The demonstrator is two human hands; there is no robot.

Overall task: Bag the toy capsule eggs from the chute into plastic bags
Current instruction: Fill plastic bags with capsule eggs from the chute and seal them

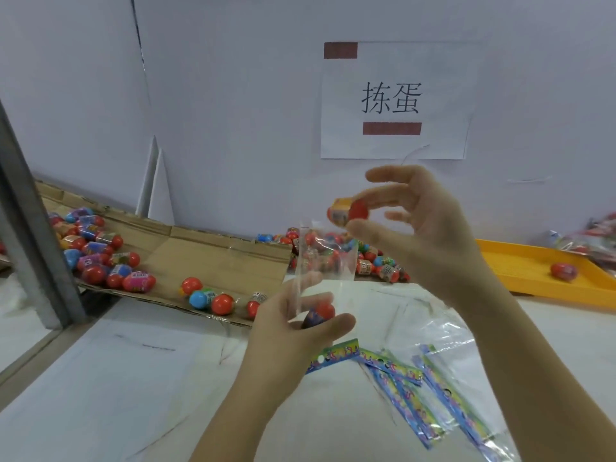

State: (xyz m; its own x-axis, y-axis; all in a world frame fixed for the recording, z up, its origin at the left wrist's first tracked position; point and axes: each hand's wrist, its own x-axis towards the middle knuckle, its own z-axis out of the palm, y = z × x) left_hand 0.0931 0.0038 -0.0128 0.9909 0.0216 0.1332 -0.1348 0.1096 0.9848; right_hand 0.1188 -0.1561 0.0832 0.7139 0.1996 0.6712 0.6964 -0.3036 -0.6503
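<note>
so, bag (325, 261): stood upright, left hand (286, 328) curled round its lower part.
held egg (348, 211): hung just above the bag's mouth, pinched by the right hand (423, 235).
bagged egg (321, 313): lay at the bag's bottom.
tip: best centred over the mouth before release.

Red-capped capsule egg (348, 211) is pinched in right hand (430, 235), just above clear bag (328, 261) gripped upright by left hand (290, 331); second egg (320, 314) is seen inside.

The left hand (290, 325) hides part of the egg (325, 310) inside the bag (328, 265); the yellow tray (520, 265) runs off the right edge.
</note>
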